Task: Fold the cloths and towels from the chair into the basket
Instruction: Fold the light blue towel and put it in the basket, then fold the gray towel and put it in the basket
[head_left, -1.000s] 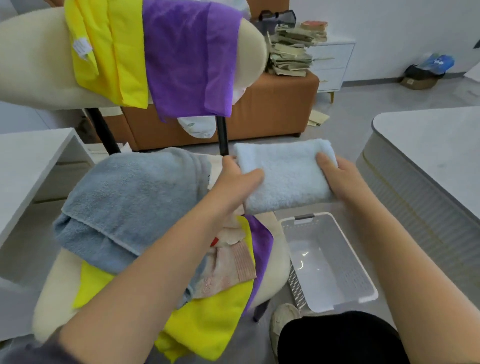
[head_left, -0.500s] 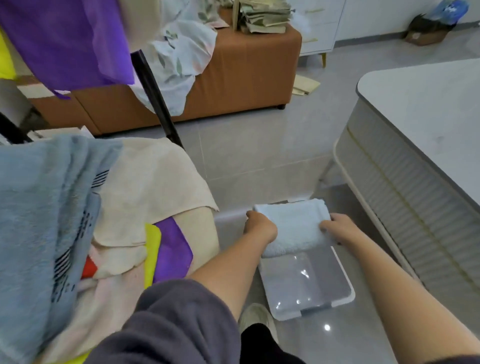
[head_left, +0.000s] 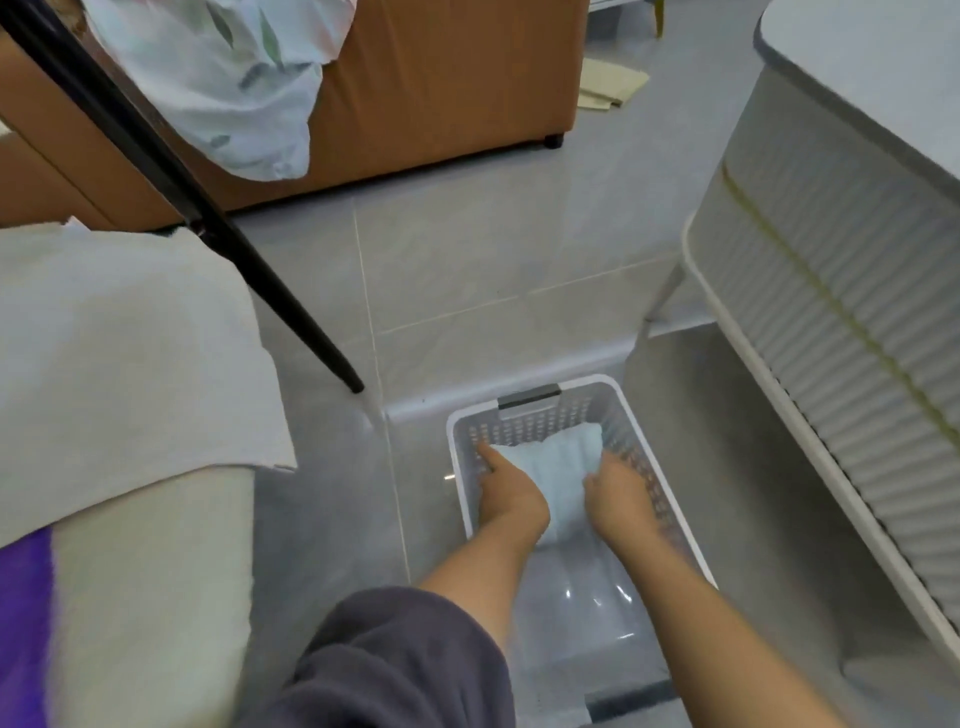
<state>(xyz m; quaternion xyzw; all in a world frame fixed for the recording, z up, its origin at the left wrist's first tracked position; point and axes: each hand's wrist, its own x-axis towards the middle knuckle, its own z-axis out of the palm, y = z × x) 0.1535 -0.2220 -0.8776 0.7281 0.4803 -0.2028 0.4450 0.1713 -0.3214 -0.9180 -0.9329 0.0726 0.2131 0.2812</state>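
Both hands, left hand (head_left: 506, 491) and right hand (head_left: 618, 488), grasped the folded pale-blue towel (head_left: 558, 465) by its sides, low in the basket (head_left: 453, 457), against its far wall. Risk judged: an uneven let-go could spring the fold open or leave it slumped.

Home rm – sofa (head_left: 441, 78), tile floor (head_left: 493, 249)

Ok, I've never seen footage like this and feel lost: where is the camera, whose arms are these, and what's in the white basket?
No machine here: the camera sits on a person's head and looks down, so the two bare arms are their own. The left hand and right hand hold a folded light blue towel by its sides, low inside the white basket on the tiled floor. At left is the chair, with a beige cloth and a purple cloth on it.
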